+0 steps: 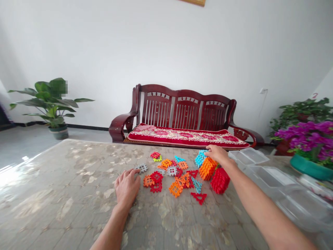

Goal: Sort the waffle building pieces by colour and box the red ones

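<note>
My left hand [127, 185] rests on the table, fingers loosely spread and curved, with a fingertip at a grey square interlocking tile [142, 168]. My right hand [218, 155] is at the far right of the pile, its fingers closed at the edge of a stack of blue interlocking tiles [200, 159]; part of the grip is hidden. In front of that stand a stack of orange tiles [208, 169] and a stack of red tiles [220, 181]. Between my hands lie loose orange tiles [175, 189], red tiles [156, 186], a white-grey tile [171, 171] and a blue triangle [196, 185].
The table [65, 194] has a patterned cover. Clear plastic boxes [267, 175] lie on its right side, near a teal pot [309, 167] of purple flowers. Beyond the table are a wooden bench [182, 93] and a potted plant [58, 133].
</note>
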Demonstrator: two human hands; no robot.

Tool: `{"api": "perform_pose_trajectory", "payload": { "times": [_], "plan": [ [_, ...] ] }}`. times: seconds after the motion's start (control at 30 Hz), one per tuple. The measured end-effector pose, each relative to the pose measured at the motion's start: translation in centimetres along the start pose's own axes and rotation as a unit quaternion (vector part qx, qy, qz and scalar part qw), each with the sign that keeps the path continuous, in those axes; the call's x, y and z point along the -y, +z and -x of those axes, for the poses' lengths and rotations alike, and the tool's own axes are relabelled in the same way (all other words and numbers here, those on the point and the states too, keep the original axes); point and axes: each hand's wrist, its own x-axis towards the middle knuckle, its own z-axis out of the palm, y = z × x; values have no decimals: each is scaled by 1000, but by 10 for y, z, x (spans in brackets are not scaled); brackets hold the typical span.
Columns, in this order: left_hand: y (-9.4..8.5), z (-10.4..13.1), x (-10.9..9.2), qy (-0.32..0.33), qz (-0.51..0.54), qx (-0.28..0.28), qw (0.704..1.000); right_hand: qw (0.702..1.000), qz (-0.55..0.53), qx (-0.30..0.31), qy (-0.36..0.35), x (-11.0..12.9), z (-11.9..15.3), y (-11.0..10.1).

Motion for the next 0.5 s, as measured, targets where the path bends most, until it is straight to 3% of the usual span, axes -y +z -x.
{"api": "perform_pose_trajectory", "payload": {
  "times": [0.2,0.33,0.5],
  "plan": [
    [0,-1,0,4,-8,4,1000,998,-36,-41,-40,10,20,-8],
    [2,-1,1,6,-12,6,1000,988,-98,43,-114,25,64,1],
    [2,-1,1,9,-9,2,1000,982,-1,105,-156,36,120,34]
  ]
}}
